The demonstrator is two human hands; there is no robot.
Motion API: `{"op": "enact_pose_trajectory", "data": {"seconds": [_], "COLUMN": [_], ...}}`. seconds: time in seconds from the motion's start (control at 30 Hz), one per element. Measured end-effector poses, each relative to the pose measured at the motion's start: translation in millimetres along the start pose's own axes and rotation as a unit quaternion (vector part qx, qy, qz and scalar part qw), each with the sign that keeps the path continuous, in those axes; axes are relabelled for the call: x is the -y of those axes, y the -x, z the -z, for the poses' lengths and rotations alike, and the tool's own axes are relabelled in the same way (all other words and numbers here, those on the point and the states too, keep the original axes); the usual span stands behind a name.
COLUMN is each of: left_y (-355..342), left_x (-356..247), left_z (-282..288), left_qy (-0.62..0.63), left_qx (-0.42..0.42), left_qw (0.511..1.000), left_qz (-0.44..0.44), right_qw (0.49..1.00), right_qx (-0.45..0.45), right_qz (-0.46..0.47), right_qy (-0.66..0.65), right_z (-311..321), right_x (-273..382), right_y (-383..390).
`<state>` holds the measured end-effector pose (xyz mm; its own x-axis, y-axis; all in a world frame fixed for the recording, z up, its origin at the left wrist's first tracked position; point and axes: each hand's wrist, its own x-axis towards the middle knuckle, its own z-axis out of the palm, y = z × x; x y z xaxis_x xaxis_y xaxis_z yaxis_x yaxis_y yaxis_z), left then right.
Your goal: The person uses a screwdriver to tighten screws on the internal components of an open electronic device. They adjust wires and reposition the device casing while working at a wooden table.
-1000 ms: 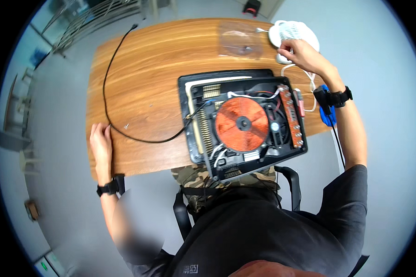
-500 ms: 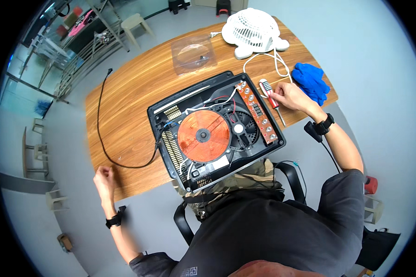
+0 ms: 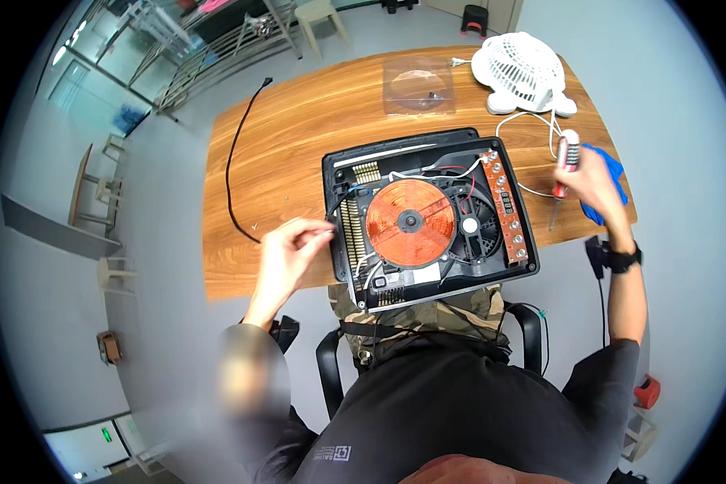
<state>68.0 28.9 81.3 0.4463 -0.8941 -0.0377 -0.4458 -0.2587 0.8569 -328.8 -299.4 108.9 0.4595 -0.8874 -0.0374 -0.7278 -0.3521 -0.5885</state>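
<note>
- Head view: our right hand [image 3: 595, 184] grasps the screwdriver [image 3: 571, 152] by its red-and-white handle, presumably leaving the shaft free, near the blue cloth [image 3: 614, 167].
- Our left hand [image 3: 289, 256], fingers curled together, is at the left rim of the open cooker [image 3: 465, 252], near the black cord [image 3: 231, 177]; we cannot tell whether it pinches anything.
- We have the cooker on the near edge of the table [image 3: 286, 161], coil [image 3: 410, 242] up, probably for easy reach.
</note>
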Motion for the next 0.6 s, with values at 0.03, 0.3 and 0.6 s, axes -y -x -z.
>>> {"op": "enact_pose_trajectory", "data": {"seconds": [0.03, 0.3, 0.6], "left_y": [-0.6, -0.2, 8.2], "left_x": [-8.8, -60.0, -64.4], "left_z": [-9.0, -70.1, -72.1], "left_qy": [0.035, 0.131, 0.037], "left_qx": [0.03, 0.109, 0.063], "left_qw": [0.999, 0.985, 0.992], "left_qz": [-0.01, -0.038, -0.098], "right_qw": [0.998, 0.928, 0.923], "right_qx": [-0.009, 0.013, 0.014], "right_qz": [0.017, 0.242, 0.334], "right_qy": [-0.055, -0.282, -0.191], "right_z": [16.0, 11.7, -29.6], "right_x": [24.3, 162.4, 188.2], "right_y": [13.0, 70.3, 76.8]}}
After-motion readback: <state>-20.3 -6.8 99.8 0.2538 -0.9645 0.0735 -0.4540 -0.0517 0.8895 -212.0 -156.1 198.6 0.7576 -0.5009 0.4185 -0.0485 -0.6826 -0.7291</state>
